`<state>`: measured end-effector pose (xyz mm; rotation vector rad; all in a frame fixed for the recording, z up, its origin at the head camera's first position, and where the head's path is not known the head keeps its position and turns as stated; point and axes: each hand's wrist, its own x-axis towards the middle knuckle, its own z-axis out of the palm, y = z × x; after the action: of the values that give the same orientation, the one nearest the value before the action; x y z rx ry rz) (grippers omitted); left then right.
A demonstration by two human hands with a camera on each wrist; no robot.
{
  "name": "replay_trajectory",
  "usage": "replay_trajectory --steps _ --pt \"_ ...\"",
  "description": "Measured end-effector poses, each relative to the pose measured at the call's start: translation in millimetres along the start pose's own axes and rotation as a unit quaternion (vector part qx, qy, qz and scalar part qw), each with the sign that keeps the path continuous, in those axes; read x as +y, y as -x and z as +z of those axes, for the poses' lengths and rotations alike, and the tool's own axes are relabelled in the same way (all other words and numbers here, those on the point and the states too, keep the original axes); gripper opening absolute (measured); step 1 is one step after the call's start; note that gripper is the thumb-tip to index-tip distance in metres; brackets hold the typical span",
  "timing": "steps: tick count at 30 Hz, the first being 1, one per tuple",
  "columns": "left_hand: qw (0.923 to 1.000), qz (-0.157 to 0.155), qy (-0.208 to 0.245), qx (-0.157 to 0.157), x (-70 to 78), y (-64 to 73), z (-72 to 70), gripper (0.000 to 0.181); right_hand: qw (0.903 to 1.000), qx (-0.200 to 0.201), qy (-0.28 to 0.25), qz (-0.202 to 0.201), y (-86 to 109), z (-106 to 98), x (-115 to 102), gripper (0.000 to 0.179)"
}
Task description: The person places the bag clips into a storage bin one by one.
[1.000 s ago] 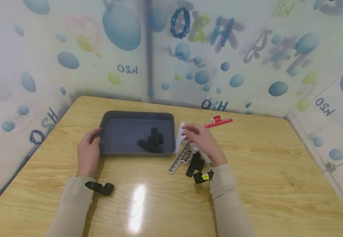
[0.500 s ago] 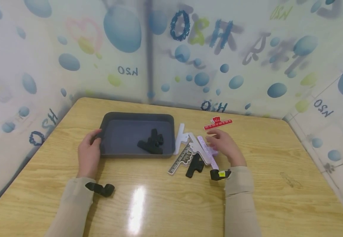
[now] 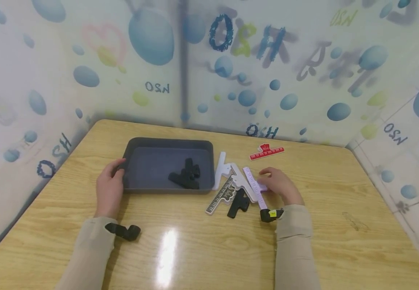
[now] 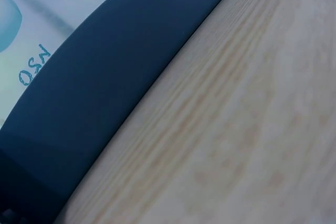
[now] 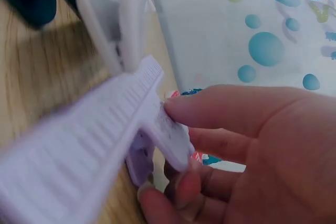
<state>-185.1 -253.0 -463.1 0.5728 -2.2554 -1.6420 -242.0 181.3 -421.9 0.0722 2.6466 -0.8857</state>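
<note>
In the head view my left hand (image 3: 110, 187) holds the left wall of a dark grey baking tray (image 3: 169, 191), thumb and fingers at its rim. The left wrist view shows the tray's outer wall (image 4: 115, 66) close up. My right hand (image 3: 281, 184) is at a light purple clip (image 3: 253, 183) with a piano-key pattern. In the right wrist view, my thumb lies on the clip's handle (image 5: 170, 135) and my fingers curl at its underside. Two black clips (image 3: 185, 175) lie in the tray's right part.
Beside the purple clip lie two white clips (image 3: 219, 171), a black-and-white keyboard clip (image 3: 219, 196) and a black clip (image 3: 238, 203). Farther back is a red keyboard clip (image 3: 266, 151). A patterned wall covering (image 3: 231, 108) rises behind the wooden table (image 3: 202, 249).
My right hand has moved right, away from over the white clips, then down to the purple clip's handle. The left hand and tray stay in place.
</note>
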Motion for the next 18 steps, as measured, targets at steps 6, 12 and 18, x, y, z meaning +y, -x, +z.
replay_trajectory --steps 6,12,18 --pt "1.0 0.002 0.001 0.001 -0.4 -1.1 1.1 0.035 0.9998 -0.007 -0.019 -0.003 -2.7 4.5 -1.0 0.038" --pt "1.0 0.0 0.0 0.002 -0.5 -1.1 0.9 0.035 0.9999 0.009 -0.006 0.013 -2.1 6.0 -2.4 0.029" --pt "1.0 0.0 -0.005 0.004 -0.7 -1.0 1.1 0.034 0.9993 0.006 -0.021 0.029 -2.8 7.2 -1.6 0.032"
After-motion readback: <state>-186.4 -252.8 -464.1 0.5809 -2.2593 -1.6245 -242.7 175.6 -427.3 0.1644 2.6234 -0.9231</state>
